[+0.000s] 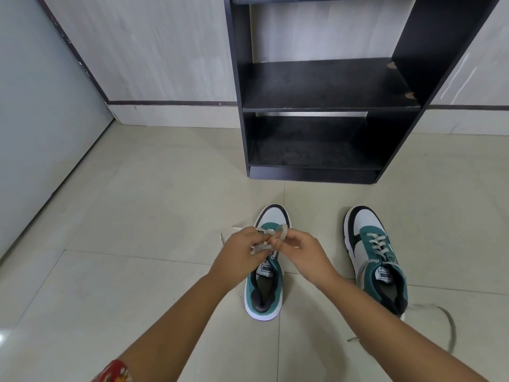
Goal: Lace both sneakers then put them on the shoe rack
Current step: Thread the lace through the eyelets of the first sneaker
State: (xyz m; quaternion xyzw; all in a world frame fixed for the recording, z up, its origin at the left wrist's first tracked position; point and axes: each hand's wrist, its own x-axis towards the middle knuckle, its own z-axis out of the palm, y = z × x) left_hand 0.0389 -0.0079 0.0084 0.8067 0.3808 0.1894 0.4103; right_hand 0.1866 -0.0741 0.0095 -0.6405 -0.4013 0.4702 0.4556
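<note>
Two green, white and black sneakers stand on the tiled floor, toes pointing at the rack. Over the left sneaker (265, 296) my left hand (239, 255) and my right hand (303, 253) meet, each pinching part of its beige lace (282, 231). A loop of lace sticks up between my fingers, and loose ends trail left onto the floor. The right sneaker (377, 257) stands apart to the right, laced through its eyelets, its long lace ends (449, 323) lying loose on the floor behind it.
A black shoe rack (325, 106) with open shelves stands against the wall just beyond the sneakers. A pale door or panel (41, 119) runs along the left. Light floor tiles (137, 216) surround the shoes.
</note>
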